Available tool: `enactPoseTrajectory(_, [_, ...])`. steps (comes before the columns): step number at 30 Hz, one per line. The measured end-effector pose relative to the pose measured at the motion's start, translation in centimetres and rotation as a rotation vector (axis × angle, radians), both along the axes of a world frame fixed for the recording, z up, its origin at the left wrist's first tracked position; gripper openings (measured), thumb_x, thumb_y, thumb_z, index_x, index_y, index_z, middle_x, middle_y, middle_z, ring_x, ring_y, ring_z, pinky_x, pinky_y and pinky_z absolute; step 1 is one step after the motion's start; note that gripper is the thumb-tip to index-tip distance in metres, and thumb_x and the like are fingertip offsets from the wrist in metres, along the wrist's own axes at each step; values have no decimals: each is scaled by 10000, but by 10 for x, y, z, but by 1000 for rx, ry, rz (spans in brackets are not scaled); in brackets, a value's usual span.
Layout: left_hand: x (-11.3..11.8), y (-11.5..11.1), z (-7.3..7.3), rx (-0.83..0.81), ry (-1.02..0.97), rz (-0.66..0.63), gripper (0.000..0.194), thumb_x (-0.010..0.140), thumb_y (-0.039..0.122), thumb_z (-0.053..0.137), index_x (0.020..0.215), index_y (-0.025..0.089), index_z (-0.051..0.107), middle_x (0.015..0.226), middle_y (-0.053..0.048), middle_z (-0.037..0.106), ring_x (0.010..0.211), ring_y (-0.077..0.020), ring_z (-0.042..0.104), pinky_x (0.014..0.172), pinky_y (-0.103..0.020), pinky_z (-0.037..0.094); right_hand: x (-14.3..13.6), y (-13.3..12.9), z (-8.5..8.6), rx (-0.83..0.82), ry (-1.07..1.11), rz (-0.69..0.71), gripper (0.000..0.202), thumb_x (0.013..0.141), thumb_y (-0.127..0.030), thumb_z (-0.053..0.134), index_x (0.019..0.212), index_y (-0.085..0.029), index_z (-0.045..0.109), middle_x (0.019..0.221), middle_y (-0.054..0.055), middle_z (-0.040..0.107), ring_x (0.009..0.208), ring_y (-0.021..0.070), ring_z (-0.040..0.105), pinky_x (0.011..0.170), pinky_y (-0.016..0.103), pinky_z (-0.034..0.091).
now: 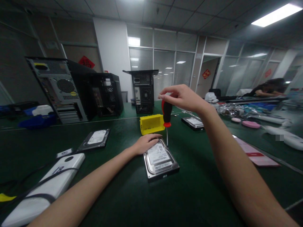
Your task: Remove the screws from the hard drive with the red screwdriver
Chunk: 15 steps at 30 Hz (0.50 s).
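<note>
A silver hard drive [161, 160] lies flat on the green table [194, 189] in front of me. My left hand [145, 143] rests flat on its far left corner and presses it down. My right hand [181, 97] grips the top of a red and black screwdriver [167, 115] and holds it upright. The thin shaft of the screwdriver points down at the drive's far right corner. A yellow plastic bin [151, 124] sits just behind the drive.
Two more hard drives [96, 138] [193, 122] lie left and right. A white device with cables [47, 183] is at near left. Several open computer cases [68, 91] stand at the back. Pink papers [254, 153] lie right. A person [270, 90] sits far right.
</note>
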<state>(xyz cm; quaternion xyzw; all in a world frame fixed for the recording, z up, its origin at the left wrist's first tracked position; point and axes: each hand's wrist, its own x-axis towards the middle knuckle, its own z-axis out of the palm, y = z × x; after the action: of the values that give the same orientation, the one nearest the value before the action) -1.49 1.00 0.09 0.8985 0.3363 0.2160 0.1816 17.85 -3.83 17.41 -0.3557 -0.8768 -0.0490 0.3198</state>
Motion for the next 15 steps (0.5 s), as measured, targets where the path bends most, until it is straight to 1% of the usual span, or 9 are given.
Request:
enactPoseTrajectory(3, [0, 0, 0, 3, 11, -4, 376, 938, 340, 333, 1259, 235, 496, 1293, -26, 532, 1154, -205, 493, 980, -333, 359, 0, 2, 0, -17, -8, -22, 392, 836, -455, 459, 888, -126, 665, 731, 54, 593, 619, 118, 463, 574, 266, 305])
enactPoseTrajectory(6, [-1, 0, 0, 5, 18, -7, 369, 939, 339, 329, 1241, 238, 515, 1274, -21, 548, 1145, -203, 498, 975, -330, 363, 0, 3, 0, -18, -20, -41, 409, 842, -473, 448, 880, -126, 661, 719, 54, 590, 613, 118, 464, 569, 270, 301])
enactPoseTrajectory(15, [0, 1, -2, 12, 16, -8, 361, 936, 332, 330, 1224, 237, 525, 1269, -22, 554, 1151, -198, 496, 977, -320, 363, 1, 4, -1, 3, -41, -57, 401, 858, -462, 424, 846, -127, 645, 678, 41, 563, 583, 112, 440, 559, 273, 283])
